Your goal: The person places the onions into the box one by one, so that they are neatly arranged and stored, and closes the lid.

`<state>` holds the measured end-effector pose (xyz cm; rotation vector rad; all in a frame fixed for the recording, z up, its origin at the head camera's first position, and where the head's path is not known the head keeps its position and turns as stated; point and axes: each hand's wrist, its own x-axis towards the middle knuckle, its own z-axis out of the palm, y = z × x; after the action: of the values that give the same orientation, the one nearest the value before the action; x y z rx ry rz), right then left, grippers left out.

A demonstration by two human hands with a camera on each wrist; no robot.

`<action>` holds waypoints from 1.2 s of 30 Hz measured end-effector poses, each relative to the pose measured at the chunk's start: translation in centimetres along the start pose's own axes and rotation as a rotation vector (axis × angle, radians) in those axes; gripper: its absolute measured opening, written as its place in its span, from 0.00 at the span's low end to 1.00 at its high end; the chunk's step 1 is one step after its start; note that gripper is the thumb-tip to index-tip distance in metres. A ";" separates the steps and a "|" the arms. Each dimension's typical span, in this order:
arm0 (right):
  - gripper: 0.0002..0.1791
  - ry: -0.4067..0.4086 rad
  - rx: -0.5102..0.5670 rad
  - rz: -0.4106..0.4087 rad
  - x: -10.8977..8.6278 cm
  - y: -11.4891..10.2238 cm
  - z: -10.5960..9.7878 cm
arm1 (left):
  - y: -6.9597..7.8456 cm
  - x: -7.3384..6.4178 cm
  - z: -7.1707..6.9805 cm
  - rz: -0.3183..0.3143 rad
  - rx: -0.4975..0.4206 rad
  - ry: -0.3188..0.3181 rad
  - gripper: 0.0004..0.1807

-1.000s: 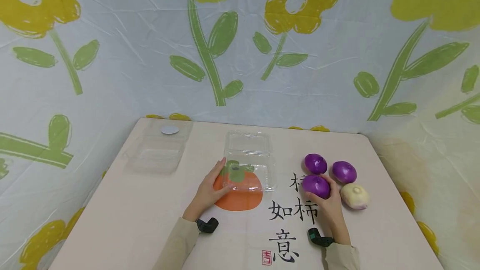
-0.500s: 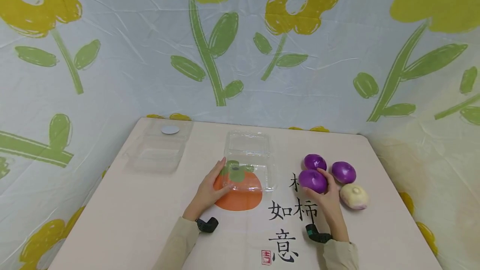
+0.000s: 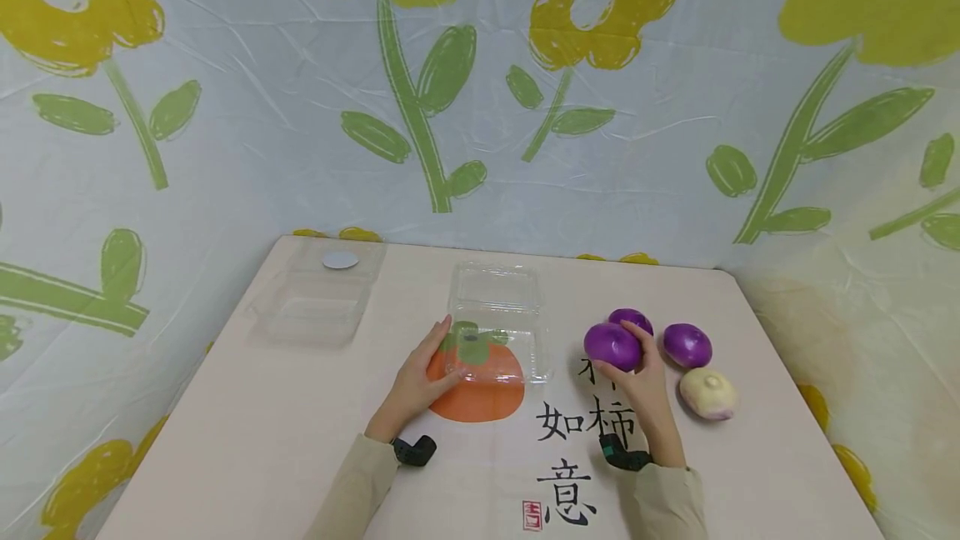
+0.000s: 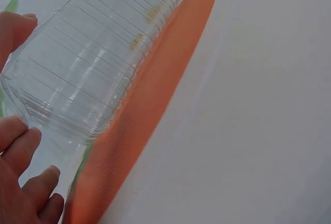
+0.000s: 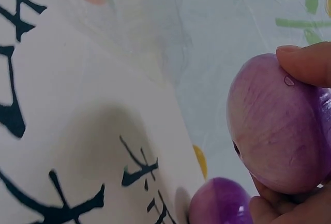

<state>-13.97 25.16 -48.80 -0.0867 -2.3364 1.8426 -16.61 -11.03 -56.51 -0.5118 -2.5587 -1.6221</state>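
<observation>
The open clear container (image 3: 525,348) stands on the table (image 3: 300,440), its lid laid back on the far side, partly over a printed orange persimmon (image 3: 480,405). At the container's left edge is the left hand (image 3: 414,382), thumb and fingers spread and touching the plastic; in the left wrist view this hand is cut off by the frame, so only some fingers show.

To the right of the container, the right hand (image 3: 645,382) grips a purple onion (image 3: 611,345) between thumb and fingers; the right wrist view shows the onion raised, one end lost past the frame edge. The held onion covers part of a second purple onion (image 3: 630,317), also right of the container. Farther right of it are a third purple onion (image 3: 687,345) and a cream-coloured bulb (image 3: 708,394), both in full view.

Well left of the container and toward the far edge is another clear container (image 3: 318,315) with a white label (image 3: 341,260); its see-through edges are hard to make out. Black lettering (image 3: 564,486) runs right of and nearer than the middle container, its topmost character partly hidden.
</observation>
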 end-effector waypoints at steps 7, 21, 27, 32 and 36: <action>0.45 -0.016 -0.031 -0.023 0.8 -0.8 1.1 | -0.1 0.0 0.1 -0.013 0.004 -0.002 0.48; 0.45 -0.071 0.012 -0.053 2.0 -2.7 4.7 | 0.0 0.0 0.0 -0.009 0.004 -0.007 0.48; 0.45 -0.119 0.016 -0.085 2.4 -2.8 6.6 | -0.1 0.0 0.1 -0.015 0.005 -0.003 0.48; 0.45 -0.135 0.029 -0.118 2.5 -2.9 8.1 | 0.0 0.1 0.0 -0.010 0.009 0.006 0.48; 0.44 -0.144 0.018 -0.147 2.4 -3.2 9.4 | 0.1 0.1 -0.1 -0.001 0.003 0.011 0.48</action>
<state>-17.69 15.76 -47.59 0.2219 -2.3470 1.8540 -16.71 -11.03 -56.38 -0.5001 -2.5536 -1.6163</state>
